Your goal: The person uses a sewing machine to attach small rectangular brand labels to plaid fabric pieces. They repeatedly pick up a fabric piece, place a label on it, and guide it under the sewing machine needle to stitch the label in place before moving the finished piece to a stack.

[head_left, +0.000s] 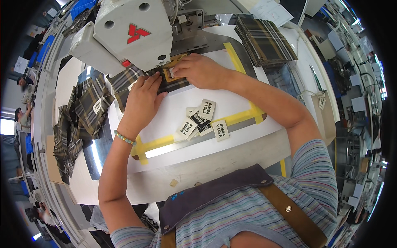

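Note:
My left hand (142, 99) lies with stretched fingers on a strip of dark plaid fabric (128, 80), its fingertips beside the sewing machine's needle area. My right hand (204, 71) reaches to a brass-coloured clamp frame (168, 75) under the machine head. Its fingers are pinched over a small pale label (172, 72) inside the frame; most of it is hidden by the fingers. Nearer to me, a loose pile of cream and black labels (207, 109) rests on the white work plate (173, 111), which is edged with yellow tape.
The white sewing machine head (124, 33) overhangs the work at the top. Joined plaid pieces (80, 115) hang in a crumpled run at the left. A folded stack of plaid pieces (266, 41) stands at the far right, with thread snips (316, 77) beyond it.

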### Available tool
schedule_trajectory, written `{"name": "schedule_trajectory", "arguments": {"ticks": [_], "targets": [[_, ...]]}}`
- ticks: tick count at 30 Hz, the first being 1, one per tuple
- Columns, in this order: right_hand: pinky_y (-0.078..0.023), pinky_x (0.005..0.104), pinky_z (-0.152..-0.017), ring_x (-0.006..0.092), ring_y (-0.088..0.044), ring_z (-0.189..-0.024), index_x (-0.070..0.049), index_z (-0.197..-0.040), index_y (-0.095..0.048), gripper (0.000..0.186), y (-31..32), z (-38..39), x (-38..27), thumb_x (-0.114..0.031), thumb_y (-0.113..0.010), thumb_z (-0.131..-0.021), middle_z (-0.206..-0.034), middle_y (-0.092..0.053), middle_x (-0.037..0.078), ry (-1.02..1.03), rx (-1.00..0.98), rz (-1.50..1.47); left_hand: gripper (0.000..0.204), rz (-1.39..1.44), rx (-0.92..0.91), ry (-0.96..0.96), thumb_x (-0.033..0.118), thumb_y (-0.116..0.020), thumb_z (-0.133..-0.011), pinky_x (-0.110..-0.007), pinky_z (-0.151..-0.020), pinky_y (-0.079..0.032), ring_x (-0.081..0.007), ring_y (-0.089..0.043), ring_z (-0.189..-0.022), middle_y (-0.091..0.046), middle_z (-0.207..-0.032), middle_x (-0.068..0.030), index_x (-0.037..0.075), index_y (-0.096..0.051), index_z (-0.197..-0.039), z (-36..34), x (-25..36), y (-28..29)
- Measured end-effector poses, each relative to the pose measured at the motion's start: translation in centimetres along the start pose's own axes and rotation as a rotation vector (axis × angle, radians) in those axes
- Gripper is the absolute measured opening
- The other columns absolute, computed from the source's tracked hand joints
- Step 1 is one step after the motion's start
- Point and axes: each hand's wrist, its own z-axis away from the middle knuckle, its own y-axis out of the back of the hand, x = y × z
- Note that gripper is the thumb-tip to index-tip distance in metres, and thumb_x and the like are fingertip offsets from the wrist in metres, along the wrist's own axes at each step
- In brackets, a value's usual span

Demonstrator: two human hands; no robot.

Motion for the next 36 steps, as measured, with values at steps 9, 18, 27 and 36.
{"name": "schedule_trajectory", "arguments": {"ticks": [9,18,27,36], "targets": [[-0.05,0.0424,-0.112,0.0266,-0.062,-0.131,-0.005,-0.119,-0.077,0.031,0.2,-1.2,0.6,-0.002,-0.065,-0.09,-0.131,-0.072,0.006,-0.055,-0.048,0.033,0.049,-0.009,0.026,0.037,0.023,-0.07,-0.101,-0.046,-0.115,-0.047,-0.038,-0.059,-0.128,-0.066,-0.146,-0.018,-0.005,-0.065,-0.14,-0.3,-1.1,-0.9],[-0.05,0.0438,-0.113,0.0288,-0.062,-0.132,-0.004,-0.125,-0.077,0.032,1.6,-1.2,0.5,-0.005,-0.064,-0.096,-0.134,-0.071,0.01,-0.159,-0.07,-0.014,0.049,0.055,0.028,0.028,0.022,-0.072,-0.1,-0.051,-0.121,-0.041,-0.0432,-0.052,-0.141,-0.059,-0.157,-0.0158,-0.001,-0.064,-0.143,0.6,-1.4,-0.3],[-0.049,0.0435,-0.109,0.0278,-0.062,-0.128,-0.007,-0.117,-0.081,0.023,5.4,4.3,2.1,-0.008,-0.067,-0.098,-0.138,-0.072,0.005,-0.378,0.241,0.031,0.032,0.138,0.117,-0.032,0.002,-0.077,-0.091,-0.048,-0.114,-0.051,-0.0383,-0.059,-0.139,-0.071,-0.142,-0.012,-0.001,-0.073,-0.123,3.8,-1.9,1.7],[-0.05,0.0435,-0.109,0.0278,-0.067,-0.122,-0.008,-0.107,-0.083,0.018,5.2,3.7,1.8,-0.008,-0.072,-0.093,-0.119,-0.078,0.005,-0.235,0.319,0.078,0.029,0.224,0.123,-0.223,0.001,-0.079,-0.088,-0.045,-0.106,-0.056,-0.0345,-0.067,-0.129,-0.075,-0.13,-0.0109,0.0,-0.075,-0.117,0.7,1.3,1.1]]}}
